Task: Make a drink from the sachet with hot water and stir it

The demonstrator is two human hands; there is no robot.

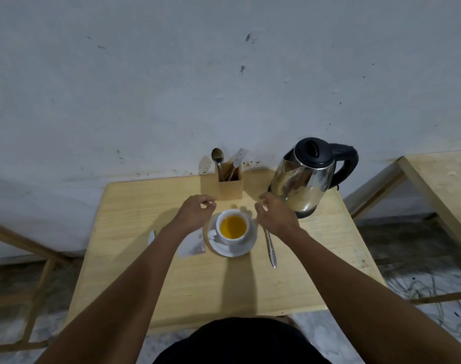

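Note:
A white cup (232,227) filled with orange-yellow drink stands on a white saucer (230,250) in the middle of the wooden table (224,285). My left hand (195,212) hovers just left of the cup, fingers loosely curled, holding nothing. My right hand (275,215) hovers just right of the cup, fingers curled and empty. A metal spoon (271,249) lies on the table under my right wrist, handle toward me. The torn white sachet (191,246) lies left of the saucer, partly hidden by my left forearm.
A steel kettle (307,177) with a black lid and handle stands at the back right, close to my right hand. A wooden cutlery holder (229,183) with a spoon and forks stands behind the cup. A second wooden table (444,185) is at the right.

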